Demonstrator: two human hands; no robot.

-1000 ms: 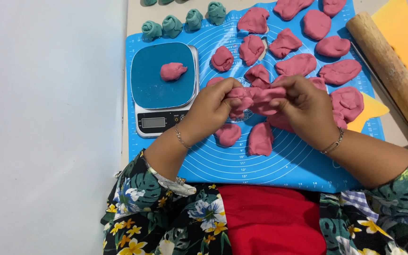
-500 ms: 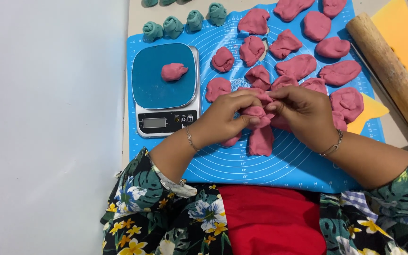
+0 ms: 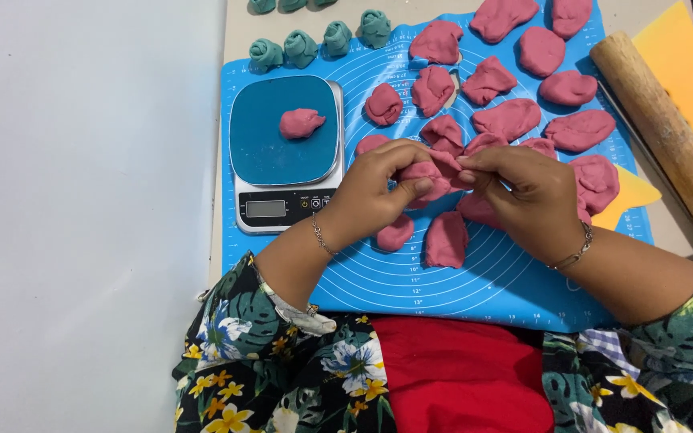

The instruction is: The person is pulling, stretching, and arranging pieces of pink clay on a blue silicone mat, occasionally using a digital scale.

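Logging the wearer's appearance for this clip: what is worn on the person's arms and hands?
Both hands are bare, no gloves or rings visible. The left hand has a thin chain bracelet at the wrist, and the right hand has a chunkier metal bracelet. Both sleeves are pushed up the forearms: dark fabric printed with green leaves and yellow and white flowers.

Bright, even light from above fills the sharp picture, leaving only soft, short shadows under the hands and dough pieces, mild glare on the pale table (image 3: 82, 200), no noticeable blur.
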